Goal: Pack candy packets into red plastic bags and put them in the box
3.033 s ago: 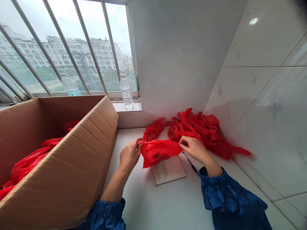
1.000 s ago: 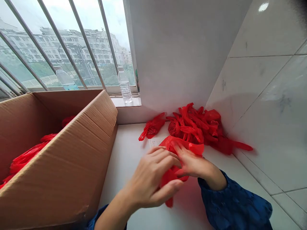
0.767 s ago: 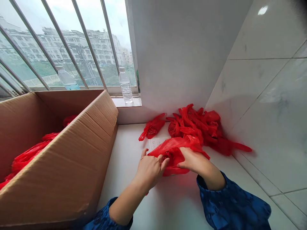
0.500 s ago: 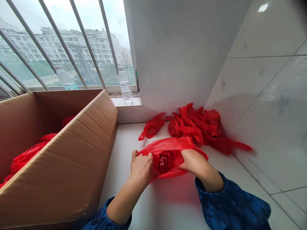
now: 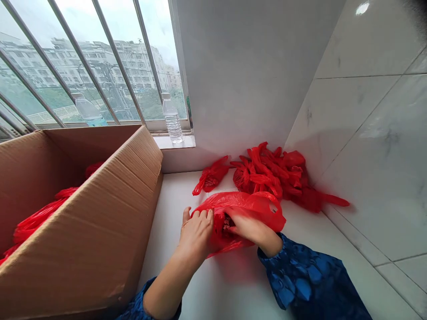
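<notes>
A thin red plastic bag [image 5: 263, 206] lies spread on the white surface in front of me. At its left edge my left hand [image 5: 196, 231] is closed, gripping the plastic with its fingers curled over the rim. My right hand [image 5: 248, 226] reaches into the bag's mouth from the right, its fingertips at a small dark red packet [image 5: 227, 222] with pale print. Motion blurs this hand and the bag hides part of its fingers, so its grip does not show clearly.
A large cardboard box [image 5: 83, 231] with red bags [image 5: 46, 218] inside stands at left. Behind my hands lie a small red bag bundle [image 5: 211, 175] and a heap of red bags [image 5: 276, 173] by the wall. A clear bottle [image 5: 172, 120] stands on the windowsill.
My right hand has moved left inside the bag, onto the dark red packet, now mostly covered. The bag's right side has slackened, showing a handle hole. My left hand keeps its hold.
</notes>
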The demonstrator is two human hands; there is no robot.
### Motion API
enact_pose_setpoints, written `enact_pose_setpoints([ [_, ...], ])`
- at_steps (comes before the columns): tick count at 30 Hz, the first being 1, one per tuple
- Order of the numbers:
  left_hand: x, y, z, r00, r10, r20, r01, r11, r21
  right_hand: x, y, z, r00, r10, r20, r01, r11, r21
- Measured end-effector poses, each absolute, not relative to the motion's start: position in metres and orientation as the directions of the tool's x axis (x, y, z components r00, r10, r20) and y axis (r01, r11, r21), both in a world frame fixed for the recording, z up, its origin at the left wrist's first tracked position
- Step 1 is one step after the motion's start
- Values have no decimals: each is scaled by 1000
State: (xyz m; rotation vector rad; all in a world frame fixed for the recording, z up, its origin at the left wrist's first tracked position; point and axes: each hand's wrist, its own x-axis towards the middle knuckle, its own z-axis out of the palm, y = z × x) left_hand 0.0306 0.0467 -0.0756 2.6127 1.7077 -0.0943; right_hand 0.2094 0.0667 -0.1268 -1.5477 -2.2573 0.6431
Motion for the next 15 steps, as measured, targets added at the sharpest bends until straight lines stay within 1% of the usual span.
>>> enact_pose_setpoints([
  [4,31,48,-68,362,930,-66,932,-363,6,223,72,-118,-303,952,49,797,281,-535],
  [6,29,49,-64,362,931,-40,932,-360,50,230,72,-105,-330,943,46,758,294,-583],
  [8,27,51,-59,400,917,7,907,-397,141,236,72,-89,-410,911,53,607,316,-730],
  [10,25,54,-56,448,892,55,857,-447,256,240,71,-77,-459,883,92,376,287,-881],
  [11,24,55,-54,465,882,76,831,-465,304,242,70,-72,-456,884,106,277,254,-927],
  [13,22,57,-51,473,873,121,794,-482,369,245,69,-67,-430,898,94,176,185,-967],
  [15,21,59,-49,464,870,166,777,-490,396,247,69,-64,-427,902,67,145,141,-979],
])
